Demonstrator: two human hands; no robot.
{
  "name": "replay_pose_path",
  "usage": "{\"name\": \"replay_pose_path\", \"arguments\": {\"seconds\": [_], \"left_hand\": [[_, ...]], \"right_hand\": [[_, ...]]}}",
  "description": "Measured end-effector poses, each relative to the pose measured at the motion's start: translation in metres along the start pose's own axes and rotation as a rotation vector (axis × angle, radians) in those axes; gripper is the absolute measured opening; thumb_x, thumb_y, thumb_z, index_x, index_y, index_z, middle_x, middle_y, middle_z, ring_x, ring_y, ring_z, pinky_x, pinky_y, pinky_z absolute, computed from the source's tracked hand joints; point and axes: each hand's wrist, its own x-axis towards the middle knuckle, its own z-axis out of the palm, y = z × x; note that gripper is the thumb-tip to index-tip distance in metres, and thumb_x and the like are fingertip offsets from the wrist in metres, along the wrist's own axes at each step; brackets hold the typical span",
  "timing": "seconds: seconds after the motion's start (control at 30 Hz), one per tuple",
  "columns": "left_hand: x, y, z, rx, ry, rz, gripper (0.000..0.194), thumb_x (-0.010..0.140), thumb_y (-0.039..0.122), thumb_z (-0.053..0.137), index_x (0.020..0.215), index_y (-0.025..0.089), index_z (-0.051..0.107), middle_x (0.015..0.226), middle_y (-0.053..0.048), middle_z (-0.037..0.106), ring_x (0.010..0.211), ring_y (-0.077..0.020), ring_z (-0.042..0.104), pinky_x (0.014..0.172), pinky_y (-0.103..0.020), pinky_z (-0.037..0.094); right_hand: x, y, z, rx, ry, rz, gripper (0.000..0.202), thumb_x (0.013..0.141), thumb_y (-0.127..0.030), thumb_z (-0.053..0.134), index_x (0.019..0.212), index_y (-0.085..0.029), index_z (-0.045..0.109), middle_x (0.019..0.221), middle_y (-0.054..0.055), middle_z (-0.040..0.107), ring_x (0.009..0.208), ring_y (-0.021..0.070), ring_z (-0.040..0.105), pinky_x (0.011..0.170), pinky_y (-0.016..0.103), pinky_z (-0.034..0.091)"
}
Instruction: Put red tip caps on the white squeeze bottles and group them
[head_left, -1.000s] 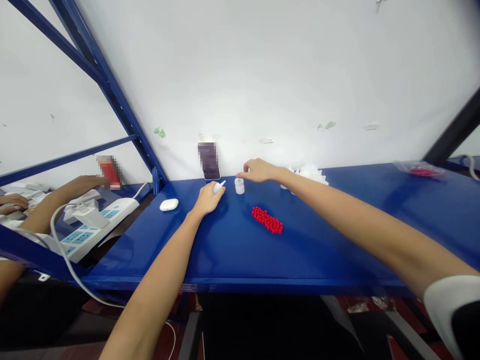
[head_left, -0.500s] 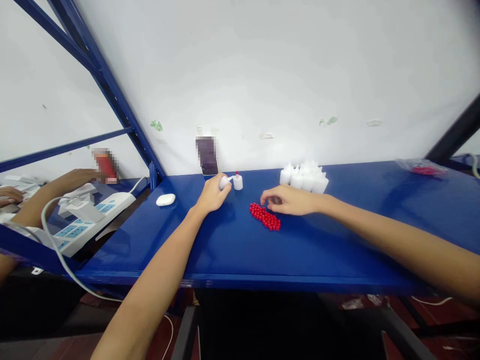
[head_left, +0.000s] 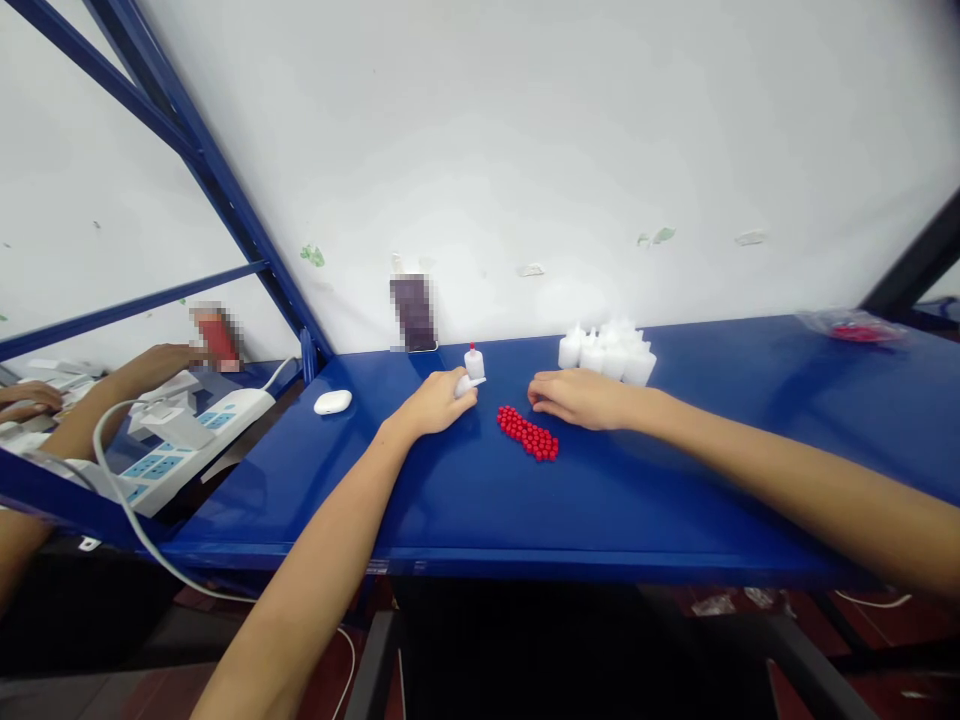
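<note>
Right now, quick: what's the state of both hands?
Left hand: closed on a bottle.
Right hand: fingers curled near the red caps; can't tell whether it holds one.

Bottle (head_left: 464, 386) mostly hidden by left hand (head_left: 441, 402). Can't tell whether right hand (head_left: 574, 398) pinches anything. Phone (head_left: 414, 312) is blurred out. Bottle cluster's (head_left: 607, 358) back rows are hidden. Co-worker's hand (head_left: 31, 398) meets left edge, cut off.

I see a blue bench (head_left: 450, 500) carrying small red caps (head_left: 528, 434) just nearer me than my right grip (head_left: 574, 398), white bottles (head_left: 607, 357) behind that grip, one red-capped bottle (head_left: 474, 366) just beyond my left grip (head_left: 442, 400), and a white case (head_left: 333, 402) left of it.
</note>
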Motion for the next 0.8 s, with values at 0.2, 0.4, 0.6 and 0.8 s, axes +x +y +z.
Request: {"name": "replay_pose_path", "arguments": {"seconds": [0.2, 0.4, 0.6, 0.8], "left_hand": [[0.002, 0.005, 0.013, 0.009, 0.063, 0.191, 0.028, 0.098, 0.042, 0.043, 0.104, 0.016, 0.052, 0.095, -0.009, 0.062, 0.082, -0.022, 0.058, 0.076, -0.034, 0.044], [0.0, 0.006, 0.016, -0.06, 0.069, 0.203, 0.032, 0.101, 0.043, 0.038, 0.113, 0.016, 0.049, 0.1, -0.011, 0.06, 0.087, -0.023, 0.058, 0.078, -0.036, 0.046], [-0.002, 0.012, 0.011, -0.106, 0.078, 0.255, 0.03, 0.101, 0.04, 0.038, 0.115, 0.016, 0.048, 0.106, -0.012, 0.06, 0.093, -0.0242, 0.058, 0.086, -0.038, 0.047], [-0.001, 0.015, 0.01, -0.033, 0.111, 0.24, 0.031, 0.101, 0.041, 0.038, 0.113, 0.015, 0.05, 0.105, -0.015, 0.062, 0.092, -0.026, 0.06, 0.086, -0.041, 0.049]], "right_hand": [[0.03, -0.006, 0.004, 0.654, 0.31, 0.194, 0.018, 0.094, -0.035, 0.051, 0.098, -0.018, 0.056, 0.078, 0.003, 0.068, 0.06, 0.0138, 0.06, 0.054, 0.027, 0.043], [0.045, -0.015, 0.013, 0.825, 0.36, 0.245, 0.013, 0.087, -0.029, 0.06, 0.089, -0.017, 0.06, 0.085, 0.007, 0.072, 0.064, 0.0144, 0.063, 0.054, 0.027, 0.046], [0.037, -0.012, 0.004, 0.502, 0.28, 0.031, 0.022, 0.097, -0.033, 0.046, 0.09, -0.018, 0.061, 0.085, 0.004, 0.07, 0.07, 0.0148, 0.062, 0.07, 0.03, 0.044], [0.039, -0.02, -0.002, 0.2, 0.267, -0.039, 0.03, 0.102, -0.029, 0.035, 0.078, -0.02, 0.052, 0.067, 0.0, 0.058, 0.062, 0.014, 0.052, 0.066, 0.029, 0.035]]}}
